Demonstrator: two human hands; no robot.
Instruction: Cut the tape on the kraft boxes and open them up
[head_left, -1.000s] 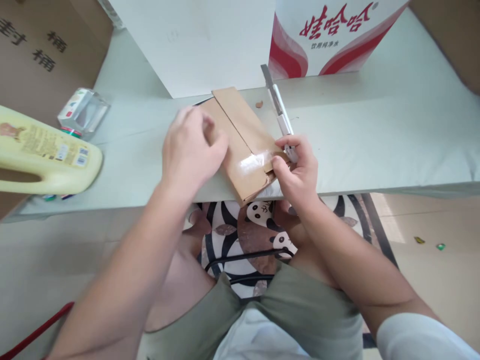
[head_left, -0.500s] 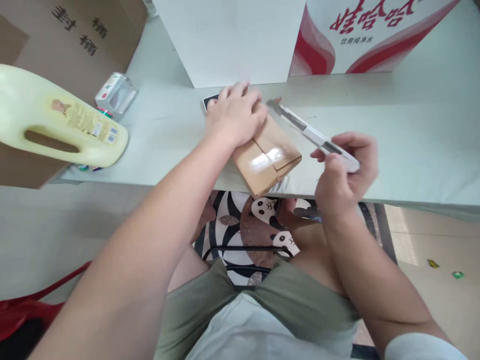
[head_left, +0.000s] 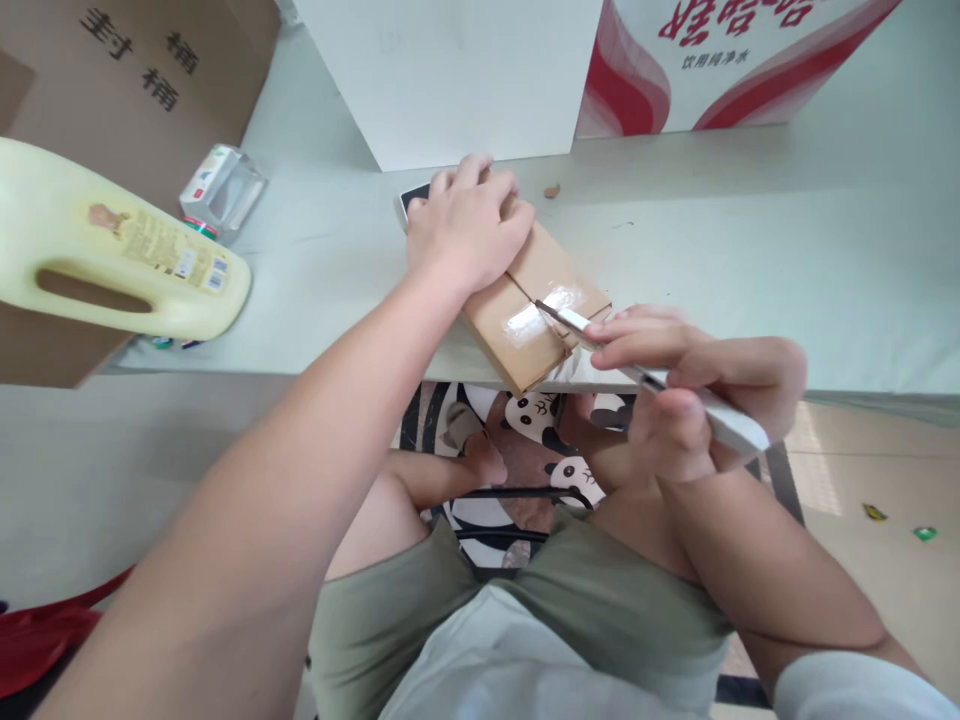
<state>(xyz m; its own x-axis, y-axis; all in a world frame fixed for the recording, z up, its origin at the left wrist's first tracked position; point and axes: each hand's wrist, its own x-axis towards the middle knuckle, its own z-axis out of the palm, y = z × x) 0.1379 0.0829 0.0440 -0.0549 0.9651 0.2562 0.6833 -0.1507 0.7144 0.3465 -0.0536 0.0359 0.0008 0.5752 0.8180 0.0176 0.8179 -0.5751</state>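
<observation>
A small brown cardboard parcel sealed with shiny clear tape lies at the near edge of the pale table. My left hand presses down on its far end, fingers curled over it. My right hand grips a white utility knife, index finger stretched along it. The blade tip touches the taped seam in the middle of the parcel's top.
A pale yellow jug lies on its side at the left, with a small clear box behind it. A white box and a red-and-white carton stand at the back. A brown cardboard box is at far left.
My right hand picked the knife up from the table and brought its blade down onto the tape. My left hand moved to the parcel's far end and stayed pressed there.
</observation>
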